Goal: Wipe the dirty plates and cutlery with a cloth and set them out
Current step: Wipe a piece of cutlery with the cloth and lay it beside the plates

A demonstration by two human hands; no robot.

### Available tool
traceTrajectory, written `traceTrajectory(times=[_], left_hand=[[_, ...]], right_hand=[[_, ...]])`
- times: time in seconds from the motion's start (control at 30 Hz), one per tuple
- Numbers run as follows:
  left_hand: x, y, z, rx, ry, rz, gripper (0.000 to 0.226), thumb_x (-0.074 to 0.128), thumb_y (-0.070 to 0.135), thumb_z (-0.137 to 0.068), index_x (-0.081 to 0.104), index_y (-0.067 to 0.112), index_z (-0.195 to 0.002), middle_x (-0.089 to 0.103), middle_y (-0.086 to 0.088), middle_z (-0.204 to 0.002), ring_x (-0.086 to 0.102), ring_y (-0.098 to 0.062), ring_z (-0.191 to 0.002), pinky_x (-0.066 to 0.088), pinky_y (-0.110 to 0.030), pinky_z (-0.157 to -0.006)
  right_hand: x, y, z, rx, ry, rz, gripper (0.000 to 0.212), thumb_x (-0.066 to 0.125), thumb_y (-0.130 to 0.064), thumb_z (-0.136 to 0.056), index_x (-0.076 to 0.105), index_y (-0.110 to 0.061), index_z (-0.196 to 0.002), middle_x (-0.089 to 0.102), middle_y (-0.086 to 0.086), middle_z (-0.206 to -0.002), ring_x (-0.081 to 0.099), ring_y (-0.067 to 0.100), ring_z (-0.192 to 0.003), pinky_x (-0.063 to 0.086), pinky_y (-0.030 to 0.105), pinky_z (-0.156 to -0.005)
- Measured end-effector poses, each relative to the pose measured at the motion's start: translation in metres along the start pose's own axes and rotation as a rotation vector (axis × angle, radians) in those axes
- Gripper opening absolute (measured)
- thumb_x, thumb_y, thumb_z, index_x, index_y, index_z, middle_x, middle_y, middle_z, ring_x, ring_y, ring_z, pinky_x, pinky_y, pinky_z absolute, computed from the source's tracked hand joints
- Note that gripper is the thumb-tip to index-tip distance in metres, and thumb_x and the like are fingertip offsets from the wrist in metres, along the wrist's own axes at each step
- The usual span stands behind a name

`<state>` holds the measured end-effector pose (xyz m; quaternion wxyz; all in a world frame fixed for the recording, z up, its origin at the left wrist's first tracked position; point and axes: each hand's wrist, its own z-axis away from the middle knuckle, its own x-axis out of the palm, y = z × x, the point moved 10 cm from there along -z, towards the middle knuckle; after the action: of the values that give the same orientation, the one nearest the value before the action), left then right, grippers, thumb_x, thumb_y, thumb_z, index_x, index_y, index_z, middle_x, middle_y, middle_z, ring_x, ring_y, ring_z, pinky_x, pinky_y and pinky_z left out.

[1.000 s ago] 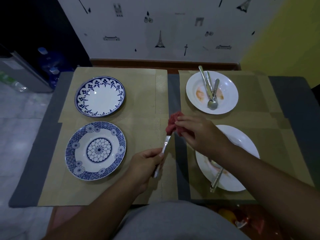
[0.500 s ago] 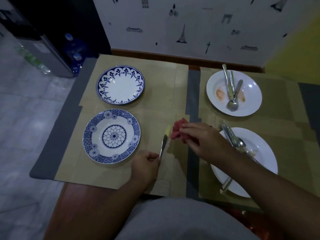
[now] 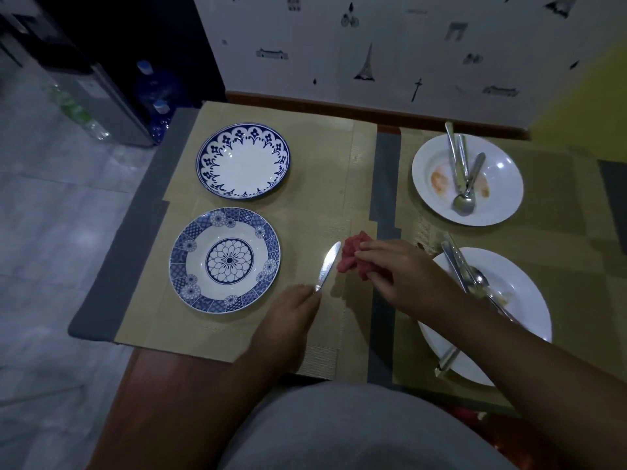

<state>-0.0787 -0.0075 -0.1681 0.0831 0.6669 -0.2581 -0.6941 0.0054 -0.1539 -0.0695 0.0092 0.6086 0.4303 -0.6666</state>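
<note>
While the left hand (image 3: 291, 310) held a table knife (image 3: 327, 266) by its handle, fingers curled over the handle end so that it was hidden, the right hand (image 3: 403, 276) pinched a bunched red cloth (image 3: 353, 256) just beside the blade tip. The knife lay over the tan mat (image 3: 305, 205), between the near patterned plate (image 3: 190, 266) and the cloth; whether the blade touched the mat could not be told.

Orientation: the long axis ran from the person outward. The handle was nearest the body and the rounded tip pointed away, leaning slightly to the right, toward the cloth. The broad face of the blade was turned upward and caught the light.

Handling (judged): the knife was probably stiff, light and smooth, hence liable to slip if damp. The handle was the proper place to grip, which left the whole blade free for wiping or for laying down. The cloth was soft and would fold around the blade.

Surroundings: the far patterned plate (image 3: 210, 144) and the near one looked clean. The far white plate (image 3: 502, 205) showed orange smears and held cutlery, including a spoon (image 3: 464, 201). The near white plate (image 3: 529, 300), partly behind the right forearm, also carried cutlery. Both white plates appeared not yet wiped.
</note>
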Motion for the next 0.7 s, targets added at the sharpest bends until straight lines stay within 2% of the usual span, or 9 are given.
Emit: traceTrajectory(times=[0.03, 0.1, 0.17, 0.3, 0.43, 0.57, 0.7], left_hand=[[0.008, 0.003, 0.004, 0.074, -0.058, -0.084, 0.060, 0.077, 0.005, -0.074, 0.062, 0.007, -0.133, 0.062, -0.012, -0.134, 0.059, -0.030, -0.124, 0.044, -0.037, -0.108], [0.024, 0.002, 0.010, 0.136, -0.175, -0.194, 0.079, 0.080, 0.006, -0.065, 0.055, 0.002, -0.140, 0.055, -0.016, -0.145, 0.054, -0.034, -0.132, 0.038, -0.040, -0.109], [0.031, 0.002, 0.013, 0.152, -0.220, -0.214, 0.079, 0.080, 0.008, -0.066, 0.053, -0.001, -0.141, 0.052, -0.018, -0.147, 0.052, -0.034, -0.134, 0.039, -0.043, -0.109], [0.027, -0.003, 0.016, 0.112, -0.183, -0.210, 0.078, 0.081, 0.008, -0.070, 0.052, -0.001, -0.141, 0.052, -0.019, -0.147, 0.052, -0.034, -0.134, 0.038, -0.045, -0.109], [0.022, -0.016, 0.027, 0.030, -0.158, -0.151, 0.080, 0.072, -0.006, -0.067, 0.048, -0.004, -0.143, 0.047, -0.022, -0.150, 0.048, -0.037, -0.137, 0.036, -0.052, -0.111], [0.022, -0.025, 0.031, -0.010, -0.198, -0.119, 0.083, 0.068, -0.008, -0.065, 0.046, -0.003, -0.144, 0.045, -0.022, -0.151, 0.046, -0.037, -0.138, 0.041, -0.053, -0.110], [0.015, -0.022, 0.028, -0.029, -0.170, -0.108, 0.085, 0.076, -0.006, -0.065, 0.047, -0.001, -0.145, 0.046, -0.019, -0.151, 0.045, -0.034, -0.140, 0.030, -0.049, -0.114]], right_hand=[[0.000, 0.001, 0.000, 0.002, -0.001, 0.003, 0.039, 0.077, -0.007, -0.080, 0.069, -0.013, -0.118, 0.069, 0.006, -0.118, 0.064, 0.020, -0.107, 0.053, 0.039, -0.091], [0.003, 0.002, 0.000, 0.001, -0.006, 0.007, 0.040, 0.077, -0.008, -0.079, 0.069, -0.013, -0.118, 0.069, 0.006, -0.118, 0.064, 0.020, -0.108, 0.053, 0.040, -0.092], [0.006, 0.003, 0.000, 0.009, -0.019, 0.006, 0.040, 0.077, -0.009, -0.080, 0.069, -0.013, -0.119, 0.069, 0.006, -0.119, 0.063, 0.021, -0.108, 0.053, 0.042, -0.092], [0.011, 0.002, 0.000, 0.010, -0.041, -0.010, 0.041, 0.077, -0.009, -0.080, 0.068, -0.013, -0.120, 0.068, 0.006, -0.121, 0.062, 0.020, -0.110, 0.053, 0.042, -0.092], [0.014, 0.001, -0.002, 0.043, -0.061, -0.013, 0.041, 0.074, -0.012, -0.083, 0.066, -0.015, -0.123, 0.066, 0.005, -0.125, 0.060, 0.019, -0.114, 0.051, 0.041, -0.096], [0.017, -0.006, -0.004, 0.025, -0.064, -0.004, 0.040, 0.075, -0.009, -0.082, 0.068, -0.013, -0.120, 0.067, 0.006, -0.123, 0.061, 0.020, -0.113, 0.051, 0.038, -0.096], [0.019, -0.007, -0.002, 0.041, -0.070, -0.004, 0.039, 0.073, -0.011, -0.084, 0.067, -0.014, -0.122, 0.065, 0.005, -0.125, 0.059, 0.018, -0.116, 0.049, 0.037, -0.098]])
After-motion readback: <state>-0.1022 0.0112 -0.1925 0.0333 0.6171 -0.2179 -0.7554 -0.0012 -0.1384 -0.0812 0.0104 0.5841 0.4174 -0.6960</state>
